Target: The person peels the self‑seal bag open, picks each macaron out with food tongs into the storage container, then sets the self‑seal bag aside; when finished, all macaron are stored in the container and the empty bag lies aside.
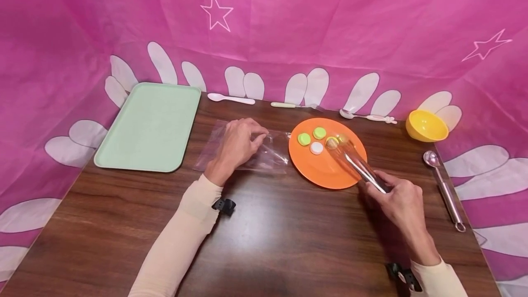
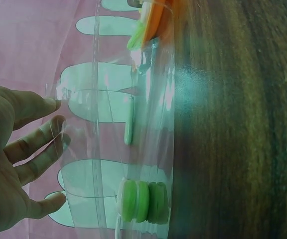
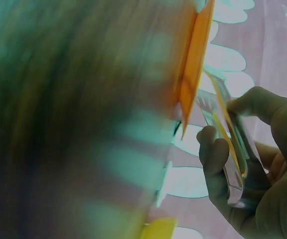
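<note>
Cream sleeves [image 1: 177, 244] are closest, one per arm, on near side of plate. Under all: brown counter [image 1: 288, 251], smooth-looking, so a tug could prob. slide things. Pale green tray [image 1: 150, 125] well L of plate, past bag. Orange plate [image 1: 326, 178] lies flat; a hard shove might skid it. Clear bag [image 1: 274, 155] just L of plate, one end about at its rim; can't tell if touching. L hand [image 1: 237, 145], L of plate over bag, seems to pinch raised film btwn thumb & index, other fingers spread; film looks thin & limp, so if pinch slips, bag prob. collapses. R hand [image 1: 402, 203], near-R of plate, grips shiny tongs [image 1: 365, 171], tips over plate's middle. Smallest: macaron-like discs. Yellow disc [image 1: 332, 142] at tongs' tips, about mid-plate; can't tell if clamped. Looks smooth & round, so an off-centre squeeze might pop it out & roll it off plate. White disc [image 1: 316, 148] just beside it, 2 green discs [image 1: 304, 139] further L on plate: careless tips could knock these. Green piece [image 2: 135, 201] shows thru film, L of plate; its twin poss. a reflection. If bag's jerked, it'd prob. tip.
</note>
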The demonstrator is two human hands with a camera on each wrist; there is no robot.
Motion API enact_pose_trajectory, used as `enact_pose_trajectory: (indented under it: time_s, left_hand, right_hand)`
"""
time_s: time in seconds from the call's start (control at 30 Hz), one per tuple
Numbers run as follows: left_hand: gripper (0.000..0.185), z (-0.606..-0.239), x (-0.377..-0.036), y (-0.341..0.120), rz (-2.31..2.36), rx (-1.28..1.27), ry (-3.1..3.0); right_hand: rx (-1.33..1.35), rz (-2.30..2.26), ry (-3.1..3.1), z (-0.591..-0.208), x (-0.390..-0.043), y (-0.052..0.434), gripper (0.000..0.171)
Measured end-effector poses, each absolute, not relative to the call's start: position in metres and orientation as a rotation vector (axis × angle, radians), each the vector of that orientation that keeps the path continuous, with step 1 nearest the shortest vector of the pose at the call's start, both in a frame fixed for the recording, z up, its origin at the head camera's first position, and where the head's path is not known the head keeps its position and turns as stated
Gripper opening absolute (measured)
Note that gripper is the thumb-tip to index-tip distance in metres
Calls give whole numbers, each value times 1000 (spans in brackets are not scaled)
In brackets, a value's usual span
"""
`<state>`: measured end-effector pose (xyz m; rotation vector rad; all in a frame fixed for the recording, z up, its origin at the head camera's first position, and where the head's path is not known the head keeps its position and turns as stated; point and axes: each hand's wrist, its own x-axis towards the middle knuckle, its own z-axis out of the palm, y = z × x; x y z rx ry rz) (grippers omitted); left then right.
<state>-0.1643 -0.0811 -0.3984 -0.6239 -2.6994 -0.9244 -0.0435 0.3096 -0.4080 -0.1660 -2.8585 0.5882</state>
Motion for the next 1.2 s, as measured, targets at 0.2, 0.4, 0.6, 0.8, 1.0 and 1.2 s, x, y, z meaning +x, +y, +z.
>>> enact_pose_trajectory:
  time_s: [0.2, 0.4, 0.6, 0.8, 1.0, 1.2]
  left_hand:
    - [13, -398, -165, -82, -922, -620, -2696]
    - [14, -398, -164, -83, -933, -615, -2692]
    - [14, -397, -166, -85, -920, -617, -2682]
    - [13, -395, -167, -86, -892, -623, -2682]
    - [14, -394, -167, -86, -898, -633, -2685]
    - [14, -393, -166, -86, -916, -632, -2696]
  right_hand:
    - [-1, 629, -2794, -389, -41, 291, 41]
    - [240, 758, -2912, -389, -44, 251, 40]
    - [426, 808, -2986, -390, -67, 214, 33]
    - [527, 796, -3009, -396, -93, 183, 31]
    - [582, 836, -3032, -404, -108, 158, 29]
    - [587, 843, -3024, -408, -115, 144, 35]
